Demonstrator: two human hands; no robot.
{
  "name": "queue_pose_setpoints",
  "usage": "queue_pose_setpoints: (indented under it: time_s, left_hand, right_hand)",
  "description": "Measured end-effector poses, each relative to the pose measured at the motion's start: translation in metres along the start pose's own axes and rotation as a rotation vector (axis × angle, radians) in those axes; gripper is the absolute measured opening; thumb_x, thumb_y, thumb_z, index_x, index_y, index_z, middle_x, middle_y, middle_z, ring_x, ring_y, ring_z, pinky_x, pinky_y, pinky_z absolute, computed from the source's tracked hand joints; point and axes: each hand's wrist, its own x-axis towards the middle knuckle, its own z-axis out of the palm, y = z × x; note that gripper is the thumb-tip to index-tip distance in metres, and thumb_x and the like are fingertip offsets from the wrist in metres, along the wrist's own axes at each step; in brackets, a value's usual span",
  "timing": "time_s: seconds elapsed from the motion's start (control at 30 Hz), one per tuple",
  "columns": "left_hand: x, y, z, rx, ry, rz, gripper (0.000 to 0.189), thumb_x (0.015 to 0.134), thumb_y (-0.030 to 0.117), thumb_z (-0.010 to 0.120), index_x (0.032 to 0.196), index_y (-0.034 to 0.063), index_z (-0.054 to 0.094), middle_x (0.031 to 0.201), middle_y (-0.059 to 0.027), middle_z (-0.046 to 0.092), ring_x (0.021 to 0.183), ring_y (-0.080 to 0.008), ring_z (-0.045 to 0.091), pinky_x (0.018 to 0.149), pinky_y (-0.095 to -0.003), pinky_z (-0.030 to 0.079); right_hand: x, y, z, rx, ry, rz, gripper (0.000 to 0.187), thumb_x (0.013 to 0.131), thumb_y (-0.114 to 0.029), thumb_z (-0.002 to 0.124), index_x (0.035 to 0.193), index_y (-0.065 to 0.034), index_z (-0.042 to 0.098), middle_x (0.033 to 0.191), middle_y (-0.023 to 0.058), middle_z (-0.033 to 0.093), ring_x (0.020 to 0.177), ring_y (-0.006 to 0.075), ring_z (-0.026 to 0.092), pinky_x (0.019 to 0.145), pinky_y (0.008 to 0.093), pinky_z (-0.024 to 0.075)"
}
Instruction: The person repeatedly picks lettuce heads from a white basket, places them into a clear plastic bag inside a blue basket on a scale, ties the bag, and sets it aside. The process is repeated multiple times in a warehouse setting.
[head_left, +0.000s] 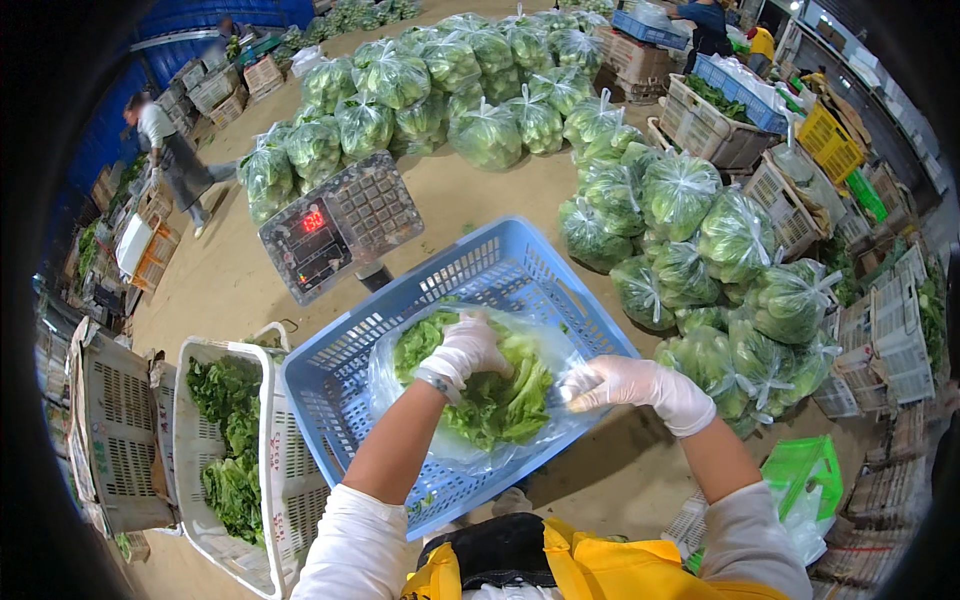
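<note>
A blue plastic crate (341, 439) lies before me with a clear plastic bag (386, 375) of leafy green lettuce (517, 409) in it. My left hand (469, 349), in a whitish glove, reaches into the bag's mouth and rests on the leaves; its fingertips are partly hidden, so its grip is unclear. My right hand (619, 386), gloved too, pinches the bag's right edge between thumb and fingers. Beyond the crate's far left side stands a digital scale display (341, 225) with lit red digits.
A white crate (266, 450) with leafy greens stands at the left. Tied bags of greens (484, 135) line the floor ahead, and more bags (679, 195) are piled at the right. A green plastic bag (806, 465) lies at lower right. A person (176, 154) walks at the far left.
</note>
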Motion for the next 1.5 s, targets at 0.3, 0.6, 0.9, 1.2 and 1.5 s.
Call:
queue_pose_setpoints:
  time_s: [0.3, 0.6, 0.9, 1.2, 1.5]
  left_hand:
    - [0.020, -0.013, -0.010, -0.113, -0.108, -0.133, 0.076, 0.055, 0.057, 0.073, 0.116, 0.0127, 0.066, 0.141, -0.0177, 0.033, 0.130, -0.0411, 0.027, 0.105, -0.0454, 0.034]
    - [0.021, 0.034, -0.006, 0.149, -0.058, -0.144, 0.063, 0.069, 0.054, 0.067, 0.117, 0.0136, 0.065, 0.135, -0.0180, 0.045, 0.128, -0.0353, 0.039, 0.100, -0.0509, 0.039]
    - [-0.015, 0.072, 0.056, 0.189, 0.064, -0.204, 0.061, 0.077, 0.054, 0.058, 0.119, 0.0098, 0.063, 0.135, -0.0167, 0.039, 0.129, -0.0358, 0.031, 0.096, -0.0638, 0.032]
    - [0.003, 0.013, 0.029, -0.173, 0.460, -0.112, 0.056, 0.070, 0.049, 0.067, 0.114, 0.0140, 0.066, 0.131, -0.0128, 0.042, 0.121, -0.0350, 0.036, 0.090, -0.0628, 0.038]
    - [0.055, 0.033, 0.043, -0.035, 0.058, -0.286, 0.067, 0.065, 0.048, 0.070, 0.126, 0.0208, 0.060, 0.144, -0.0112, 0.031, 0.134, -0.0354, 0.022, 0.103, -0.0612, 0.025]
  right_hand:
    - [0.008, -0.017, 0.010, 0.668, 0.022, -0.232, 0.063, 0.084, -0.035, 0.069, 0.134, -0.0025, 0.047, 0.066, -0.0095, 0.044, 0.052, 0.0026, 0.038, 0.042, 0.0182, 0.0261]
    - [0.042, -0.035, -0.007, 1.220, 0.023, -0.379, 0.065, 0.087, -0.027, 0.065, 0.137, 0.0062, 0.037, 0.068, -0.0068, 0.044, 0.054, 0.0019, 0.037, 0.044, 0.0164, 0.0248]
    - [0.102, 0.003, -0.028, 0.226, 0.569, -0.288, 0.032, 0.090, -0.023, 0.062, 0.116, -0.0045, 0.065, 0.095, 0.0014, 0.064, 0.084, 0.0083, 0.055, 0.079, 0.0265, 0.0464]
    - [0.047, -0.056, 0.034, 0.947, -0.279, -0.414, 0.102, 0.077, -0.056, 0.068, 0.141, 0.0091, 0.023, 0.098, 0.0085, 0.060, 0.070, 0.0074, 0.048, 0.061, 0.0197, 0.0391]
    - [0.007, -0.004, 0.000, 1.083, 0.026, -0.229, 0.091, 0.082, -0.041, 0.070, 0.139, 0.0122, 0.023, 0.101, 0.0096, 0.062, 0.074, 0.0063, 0.057, 0.060, 0.0180, 0.0447]
